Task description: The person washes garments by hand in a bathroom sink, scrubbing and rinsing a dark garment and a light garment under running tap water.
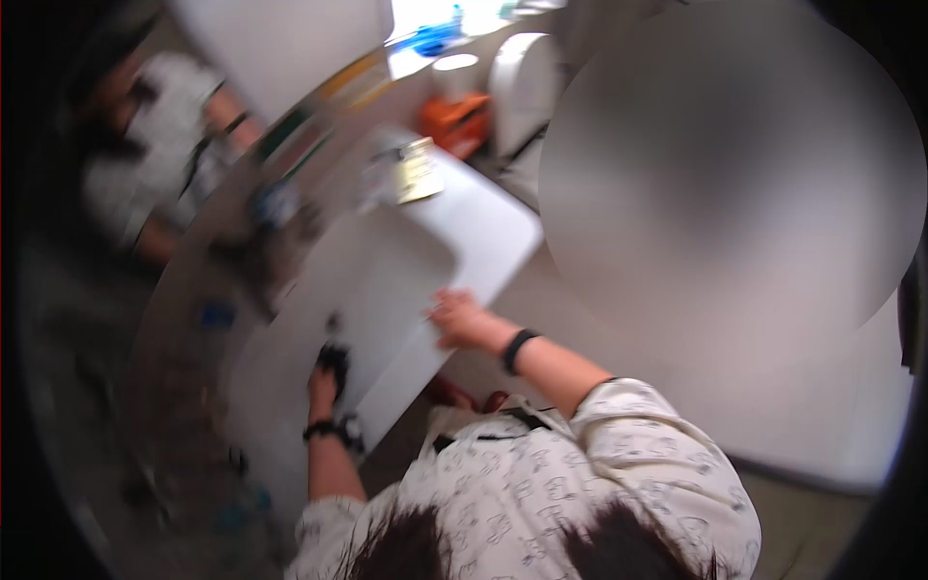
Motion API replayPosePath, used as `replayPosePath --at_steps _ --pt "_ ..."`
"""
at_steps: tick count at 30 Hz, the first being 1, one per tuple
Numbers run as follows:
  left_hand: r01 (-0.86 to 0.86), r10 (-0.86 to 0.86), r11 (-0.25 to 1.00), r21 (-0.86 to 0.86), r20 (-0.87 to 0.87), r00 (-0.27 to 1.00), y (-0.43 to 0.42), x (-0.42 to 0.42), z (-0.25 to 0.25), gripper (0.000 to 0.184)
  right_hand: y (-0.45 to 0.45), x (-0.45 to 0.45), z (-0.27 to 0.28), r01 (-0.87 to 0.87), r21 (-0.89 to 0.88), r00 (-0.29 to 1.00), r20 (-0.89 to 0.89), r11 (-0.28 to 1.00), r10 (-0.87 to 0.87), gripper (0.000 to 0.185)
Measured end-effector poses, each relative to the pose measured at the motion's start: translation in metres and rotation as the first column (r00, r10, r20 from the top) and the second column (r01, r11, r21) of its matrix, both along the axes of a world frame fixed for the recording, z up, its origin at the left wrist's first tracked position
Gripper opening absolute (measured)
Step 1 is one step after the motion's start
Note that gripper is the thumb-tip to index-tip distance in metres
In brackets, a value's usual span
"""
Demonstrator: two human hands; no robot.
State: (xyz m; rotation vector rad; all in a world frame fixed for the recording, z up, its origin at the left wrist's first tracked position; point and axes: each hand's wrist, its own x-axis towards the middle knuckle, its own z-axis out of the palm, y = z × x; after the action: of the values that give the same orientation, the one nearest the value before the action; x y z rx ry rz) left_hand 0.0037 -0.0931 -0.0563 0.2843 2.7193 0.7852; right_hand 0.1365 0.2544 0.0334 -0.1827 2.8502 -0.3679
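My left hand (322, 389) is closed around a small black object (335, 360) above the white table (498, 222). Motion blur hides what kind of object it is. A small dark spot (333, 322) lies just beyond it on the tabletop. My right hand (461, 319) hovers near the table's front edge, fingers loosely bent and partly spread, with nothing visible in them. Each wrist wears a black band.
At the far left is another person (174, 126) in a light shirt. Yellow paper (418, 171) lies at the table's back, with an orange container (454, 124) and white chair (524, 92) beyond. A large blurred round patch covers the right side.
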Motion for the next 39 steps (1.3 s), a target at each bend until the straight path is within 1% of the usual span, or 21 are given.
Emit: replayPosePath --at_steps 1,3,4,5,6,8,10,11,13,14,15,16,17,18,19,20,21,22,29,33,39 --pt "-0.041 0.041 0.999 0.007 0.014 0.999 -0.003 -0.001 0.009 0.033 0.004 -0.005 0.004 -0.039 0.000 0.998 0.053 0.999 0.039 0.068" --pt "-0.125 0.131 0.991 0.057 -0.119 0.984 -0.009 -0.001 0.030 0.037 0.013 -0.029 0.022 -0.098 -0.137 0.957 0.258 0.986 0.131 0.060" --pt "-0.173 0.206 0.968 0.181 -0.176 0.963 -0.011 -0.001 0.047 0.038 0.014 -0.039 0.023 -0.065 -0.293 0.962 0.236 0.954 0.138 0.056" --pt "-0.247 0.287 0.922 0.297 -0.098 0.953 -0.001 0.001 0.074 0.037 0.010 -0.053 0.055 -0.118 -0.347 0.960 0.200 0.931 0.196 0.052" --pt "-0.273 0.330 0.903 0.331 -0.127 0.935 0.001 0.000 0.082 0.037 0.001 -0.070 0.083 -0.192 -0.378 0.957 0.133 0.906 0.258 0.051" --pt "-0.385 0.438 0.777 0.499 0.011 0.899 0.006 0.000 0.099 0.038 -0.023 -0.106 0.128 -0.334 -0.404 0.936 -0.036 0.852 0.350 0.048" --pt "-0.354 0.423 0.798 0.488 -0.034 0.905 0.004 -0.003 0.104 0.035 -0.056 -0.139 0.162 -0.407 -0.442 0.913 -0.186 0.799 0.363 0.047" --pt "-0.379 0.408 0.830 0.409 0.016 0.913 0.010 0.000 0.126 0.036 -0.071 -0.155 0.176 -0.410 -0.486 0.912 -0.234 0.771 0.337 0.046" --pt "-0.380 0.384 0.867 0.323 0.052 0.922 0.012 0.001 0.133 0.037 -0.103 -0.189 0.188 -0.476 -0.422 0.848 -0.451 0.772 0.278 0.048" --pt "-0.250 0.262 0.965 0.084 -0.198 0.945 0.014 0.003 0.118 0.032 -0.116 -0.201 0.191 -0.433 -0.431 0.854 -0.479 0.792 0.206 0.050" --pt "-0.148 0.061 0.971 -0.189 -0.399 0.915 0.018 -0.002 0.105 0.028 -0.126 -0.215 0.188 -0.440 -0.430 0.852 -0.477 0.788 0.215 0.050" --pt "-0.154 0.069 0.970 -0.188 -0.394 0.917 0.023 -0.009 0.103 0.028 -0.135 -0.224 0.185 -0.447 -0.341 0.795 -0.575 0.827 0.193 0.051" --pt "-0.140 0.148 0.989 0.049 -0.381 0.913 0.030 -0.026 0.097 0.025 -0.140 -0.235 0.179 -0.440 -0.247 0.724 -0.666 0.863 0.178 0.051" --pt "-0.118 0.219 0.951 0.286 -0.353 0.910 0.038 -0.048 0.087 0.023 -0.140 -0.248 0.171 -0.421 -0.189 0.712 -0.675 0.887 0.194 0.049" --pt "-0.125 0.223 0.950 0.288 -0.341 0.913 0.042 -0.060 0.094 0.023 -0.143 -0.258 0.169 -0.422 -0.191 0.719 -0.666 0.886 0.199 0.049" --pt "-0.306 0.250 0.703 0.642 0.180 0.951 0.049 -0.071 0.109 0.024 -0.142 -0.269 0.164 -0.420 -0.148 0.715 -0.661 0.896 0.226 0.048" --pt "-0.592 0.032 0.334 0.733 0.619 0.785 0.056 -0.074 0.114 0.025 -0.142 -0.273 0.160 -0.421 -0.107 0.711 -0.656 0.901 0.255 0.047" --pt "-0.603 -0.068 0.194 0.774 0.624 0.778 0.063 -0.078 0.108 0.030 -0.145 -0.273 0.160 -0.435 -0.108 0.698 -0.667 0.894 0.260 0.047" --pt "-0.733 -0.195 0.050 0.678 0.727 0.659 0.085 -0.084 0.090 0.035 -0.145 -0.275 0.163 -0.404 -0.018 0.745 -0.587 0.914 0.318 0.047" --pt "-0.763 -0.205 0.034 0.646 0.751 0.627 0.078 -0.086 0.084 0.035 -0.148 -0.282 0.167 -0.428 -0.012 0.742 -0.576 0.904 0.344 0.048" --pt "-0.660 -0.233 0.111 0.743 0.665 0.709 0.076 -0.089 0.099 0.033 -0.147 -0.290 0.169 -0.469 0.035 0.704 -0.588 0.883 0.397 0.047"
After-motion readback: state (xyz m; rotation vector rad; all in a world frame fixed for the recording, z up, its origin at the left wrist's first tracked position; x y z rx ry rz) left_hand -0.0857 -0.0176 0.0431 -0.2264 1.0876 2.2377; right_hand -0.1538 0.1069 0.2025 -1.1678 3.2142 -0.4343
